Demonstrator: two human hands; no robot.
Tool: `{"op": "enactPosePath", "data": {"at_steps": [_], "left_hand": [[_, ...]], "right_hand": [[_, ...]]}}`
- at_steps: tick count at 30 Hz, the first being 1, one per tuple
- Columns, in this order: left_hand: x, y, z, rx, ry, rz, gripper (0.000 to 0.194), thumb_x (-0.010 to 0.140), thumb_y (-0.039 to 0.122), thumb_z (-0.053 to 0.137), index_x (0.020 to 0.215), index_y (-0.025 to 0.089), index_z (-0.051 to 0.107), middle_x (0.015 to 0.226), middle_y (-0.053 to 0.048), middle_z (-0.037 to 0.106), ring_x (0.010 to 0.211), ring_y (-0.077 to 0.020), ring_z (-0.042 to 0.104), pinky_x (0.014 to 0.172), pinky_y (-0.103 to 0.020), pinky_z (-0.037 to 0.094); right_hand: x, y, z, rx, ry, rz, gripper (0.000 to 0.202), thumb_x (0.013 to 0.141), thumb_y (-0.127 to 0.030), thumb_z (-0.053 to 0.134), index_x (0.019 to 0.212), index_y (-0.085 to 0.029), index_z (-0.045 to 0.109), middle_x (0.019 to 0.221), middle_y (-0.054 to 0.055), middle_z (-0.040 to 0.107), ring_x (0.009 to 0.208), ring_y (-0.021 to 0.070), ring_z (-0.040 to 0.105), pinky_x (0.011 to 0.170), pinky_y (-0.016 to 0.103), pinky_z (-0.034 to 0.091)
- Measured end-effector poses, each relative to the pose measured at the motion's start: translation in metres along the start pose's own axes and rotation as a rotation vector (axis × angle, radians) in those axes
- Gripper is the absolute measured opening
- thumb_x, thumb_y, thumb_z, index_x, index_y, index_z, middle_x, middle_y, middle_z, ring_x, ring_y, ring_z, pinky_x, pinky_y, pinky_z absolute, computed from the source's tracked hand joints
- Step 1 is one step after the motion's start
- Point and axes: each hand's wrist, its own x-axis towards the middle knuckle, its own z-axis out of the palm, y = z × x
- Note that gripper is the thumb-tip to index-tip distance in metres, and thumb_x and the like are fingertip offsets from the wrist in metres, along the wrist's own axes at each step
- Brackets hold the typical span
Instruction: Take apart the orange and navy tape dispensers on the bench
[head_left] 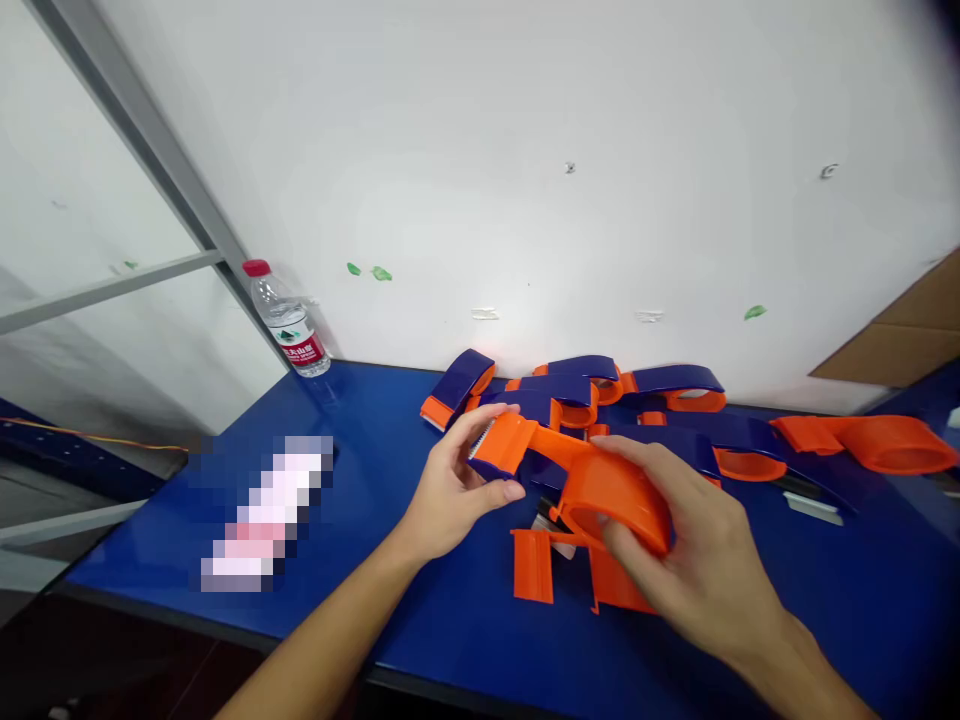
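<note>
On the table (375, 450), a bottle (296, 325) at back left, tape dispensers (669, 378) right of it, before the wall (487, 150).

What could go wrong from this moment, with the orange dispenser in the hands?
The fingers of the left hand are near the toothed edge of the orange dispenser, so they might get scratched. The right hand is close to other dispensers; a bump could perhaps shift them.
</note>
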Motion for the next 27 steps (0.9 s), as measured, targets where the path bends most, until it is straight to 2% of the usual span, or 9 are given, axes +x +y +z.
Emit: {"op": "enactPosePath", "data": {"at_steps": [2, 4, 8, 10, 12, 16, 21, 24, 27], "left_hand": [[-0.001, 0.000, 0.000, -0.011, 0.014, -0.035, 0.076, 0.068, 0.037, 0.092, 0.136, 0.027, 0.060, 0.148, -0.014, 0.056, 0.142, -0.0381, 0.045, 0.089, -0.038, 0.060], [0.000, 0.002, -0.002, -0.013, -0.004, -0.035, 0.079, 0.065, 0.037, 0.094, 0.136, 0.027, 0.061, 0.146, -0.014, 0.058, 0.141, -0.0379, 0.046, 0.090, -0.036, 0.060], [0.001, 0.006, -0.002, 0.001, -0.104, 0.017, 0.077, 0.063, 0.036, 0.095, 0.133, 0.029, 0.065, 0.143, -0.011, 0.061, 0.138, -0.0336, 0.052, 0.104, -0.038, 0.052], [0.001, 0.007, 0.000, -0.002, -0.159, 0.029, 0.072, 0.066, 0.036, 0.093, 0.133, 0.030, 0.066, 0.145, -0.011, 0.060, 0.139, -0.0326, 0.051, 0.112, -0.041, 0.046], [0.002, 0.005, 0.003, -0.019, -0.198, 0.047, 0.065, 0.071, 0.037, 0.090, 0.131, 0.030, 0.067, 0.149, -0.010, 0.057, 0.143, -0.0320, 0.047, 0.117, -0.042, 0.041], [0.003, 0.005, 0.012, -0.018, -0.232, 0.051, 0.061, 0.078, 0.039, 0.085, 0.134, 0.030, 0.063, 0.152, -0.011, 0.053, 0.142, -0.0314, 0.049, 0.115, -0.045, 0.044], [0.010, 0.014, 0.030, -0.032, -0.247, 0.093, 0.046, 0.085, 0.040, 0.078, 0.125, 0.029, 0.061, 0.149, -0.010, 0.055, 0.141, -0.0280, 0.050, 0.114, -0.044, 0.045], [0.012, 0.015, 0.037, -0.076, -0.279, 0.118, 0.044, 0.091, 0.041, 0.071, 0.130, 0.030, 0.055, 0.149, -0.011, 0.054, 0.129, -0.0262, 0.061, 0.099, -0.039, 0.058], [0.011, 0.009, 0.037, -0.029, -0.267, 0.134, 0.047, 0.092, 0.044, 0.069, 0.133, 0.029, 0.052, 0.148, -0.015, 0.055, 0.110, -0.0251, 0.071, 0.084, -0.035, 0.064]], "right_hand": [[0.006, -0.002, -0.007, 0.044, -0.122, 0.031, 0.049, 0.092, -0.036, 0.064, 0.138, -0.030, 0.047, 0.131, 0.008, 0.065, 0.112, 0.0273, 0.068, 0.084, 0.038, 0.059], [0.019, -0.001, -0.017, 0.152, -0.219, 0.111, 0.041, 0.096, -0.046, 0.060, 0.134, -0.033, 0.051, 0.127, 0.005, 0.066, 0.110, 0.0260, 0.067, 0.086, 0.039, 0.057], [0.050, 0.001, -0.024, 0.354, -0.414, 0.279, 0.027, 0.101, -0.050, 0.050, 0.113, -0.029, 0.061, 0.111, 0.002, 0.068, 0.094, 0.0216, 0.067, 0.080, 0.037, 0.055], [0.059, 0.000, -0.021, 0.478, -0.566, 0.274, 0.028, 0.100, -0.045, 0.055, 0.123, -0.030, 0.059, 0.118, 0.002, 0.067, 0.092, 0.0197, 0.068, 0.081, 0.036, 0.056], [0.060, -0.001, -0.015, 0.566, -0.643, 0.262, 0.039, 0.100, -0.038, 0.056, 0.138, -0.032, 0.050, 0.119, 0.002, 0.067, 0.091, 0.0184, 0.069, 0.083, 0.036, 0.057], [0.046, -0.001, -0.008, 0.607, -0.573, 0.281, 0.045, 0.102, -0.032, 0.051, 0.147, -0.034, 0.044, 0.116, 0.003, 0.070, 0.090, 0.0190, 0.071, 0.087, 0.039, 0.058], [0.027, 0.005, -0.004, 0.756, -0.361, 0.346, 0.044, 0.100, -0.040, 0.058, 0.142, -0.036, 0.046, 0.141, 0.007, 0.057, 0.104, 0.0218, 0.069, 0.090, 0.040, 0.060], [0.024, 0.004, -0.001, 0.998, -0.325, 0.365, 0.042, 0.099, -0.038, 0.061, 0.138, -0.038, 0.046, 0.141, 0.005, 0.056, 0.094, 0.0177, 0.071, 0.085, 0.037, 0.061], [0.021, 0.002, 0.001, 1.119, -0.319, 0.417, 0.035, 0.099, -0.036, 0.062, 0.132, -0.035, 0.050, 0.129, 0.003, 0.062, 0.077, 0.0135, 0.071, 0.077, 0.034, 0.062]]}}
